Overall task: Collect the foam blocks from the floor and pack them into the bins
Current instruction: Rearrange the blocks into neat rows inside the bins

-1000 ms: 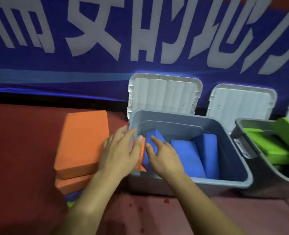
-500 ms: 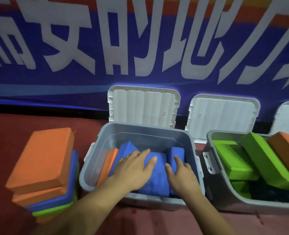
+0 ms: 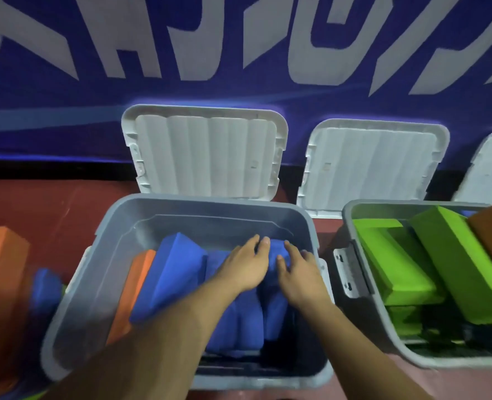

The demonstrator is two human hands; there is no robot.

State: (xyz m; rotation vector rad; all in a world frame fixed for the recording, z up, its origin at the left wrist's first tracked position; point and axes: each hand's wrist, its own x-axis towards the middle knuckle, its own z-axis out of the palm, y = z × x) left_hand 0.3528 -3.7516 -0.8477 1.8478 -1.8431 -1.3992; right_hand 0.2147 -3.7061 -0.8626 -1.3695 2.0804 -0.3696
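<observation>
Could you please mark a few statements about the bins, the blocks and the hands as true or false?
1. The left hand and the right hand both touch blue blocks inside the middle bin. True.
2. The right bin holds only blue blocks. False: green blocks fill most of what shows.
3. An orange block stands at the left side inside the middle bin. True.
4. The middle bin's lid is closed over it. False: the lid is off and stands propped behind the bin, against the banner.
5. Both hands are outside the bins. False: both reach into the middle bin.
</observation>
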